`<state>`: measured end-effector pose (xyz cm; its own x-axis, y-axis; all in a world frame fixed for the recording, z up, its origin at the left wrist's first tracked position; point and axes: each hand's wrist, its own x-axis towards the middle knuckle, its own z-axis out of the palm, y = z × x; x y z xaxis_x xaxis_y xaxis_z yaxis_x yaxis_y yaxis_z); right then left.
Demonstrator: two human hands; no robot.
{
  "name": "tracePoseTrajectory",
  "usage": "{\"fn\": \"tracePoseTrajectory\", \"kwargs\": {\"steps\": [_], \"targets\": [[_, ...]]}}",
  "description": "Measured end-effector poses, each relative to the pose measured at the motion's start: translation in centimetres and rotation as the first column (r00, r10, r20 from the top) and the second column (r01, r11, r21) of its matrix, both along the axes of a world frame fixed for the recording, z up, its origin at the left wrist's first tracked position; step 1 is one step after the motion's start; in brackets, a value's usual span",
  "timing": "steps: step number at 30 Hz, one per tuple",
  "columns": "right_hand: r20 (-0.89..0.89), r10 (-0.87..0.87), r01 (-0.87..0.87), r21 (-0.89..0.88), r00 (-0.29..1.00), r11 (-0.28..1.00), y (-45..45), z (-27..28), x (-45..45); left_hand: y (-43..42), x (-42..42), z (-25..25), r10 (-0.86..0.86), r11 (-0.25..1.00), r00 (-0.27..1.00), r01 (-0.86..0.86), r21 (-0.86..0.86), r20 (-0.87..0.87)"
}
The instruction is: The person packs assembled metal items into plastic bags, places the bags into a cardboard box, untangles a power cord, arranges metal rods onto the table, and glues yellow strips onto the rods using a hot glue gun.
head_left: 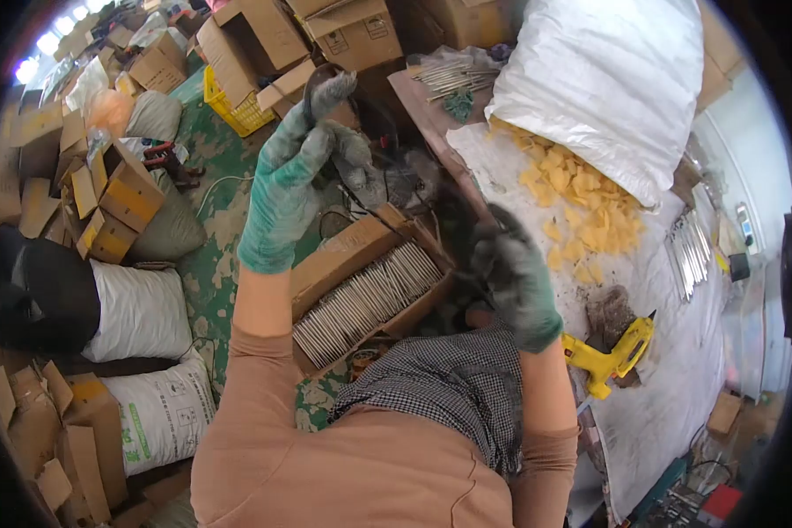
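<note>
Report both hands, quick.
Left hand: raised, fingers bent; whether it holds anything cannot be told.
Right hand: blurred; open or closed cannot be told.

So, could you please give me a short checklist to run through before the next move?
1. Gloves on left hand and right hand: ok, both worn.
2. Right hand's grip: cannot tell, motion blur.
3. Cardboard box open: ok, with metal rods lined up inside.
4. Yellow pieces contained in the white sack: not ok, many lie spilled out.
5. Yellow glue gun set down: ok.
6. Its nozzle cool: cannot tell.
</note>
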<state>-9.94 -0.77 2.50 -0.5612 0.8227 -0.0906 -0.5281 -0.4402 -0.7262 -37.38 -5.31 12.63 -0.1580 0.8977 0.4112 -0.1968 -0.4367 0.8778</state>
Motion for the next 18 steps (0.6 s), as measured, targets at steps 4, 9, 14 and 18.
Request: {"fn": "tracePoseTrajectory", "kwargs": {"steps": [4,9,14,18], "targets": [[-0.402,-0.031,0.021,-0.030,0.915,0.999,-1.0,3.2,0.3,-1.3,-0.7,-1.5,-0.089,0.995,0.996,0.088,-0.056,-0.027],[-0.646,-0.023,-0.112,-0.167,0.763,0.980,-1.2,2.9,0.3,-2.3,-1.6,-5.6,0.096,0.964,0.946,-0.166,-0.209,-0.308],[-0.763,-0.153,-0.108,-0.280,0.628,0.954,-1.2,5.3,0.3,-3.5,-1.7,-12.1,0.161,0.901,0.901,-0.300,-0.312,-0.403],[-0.679,-0.077,0.002,-0.110,0.730,0.994,-1.4,5.8,-1.0,-4.6,3.0,-14.4,0.316,0.643,0.000,-0.735,0.214,-0.949]]}}
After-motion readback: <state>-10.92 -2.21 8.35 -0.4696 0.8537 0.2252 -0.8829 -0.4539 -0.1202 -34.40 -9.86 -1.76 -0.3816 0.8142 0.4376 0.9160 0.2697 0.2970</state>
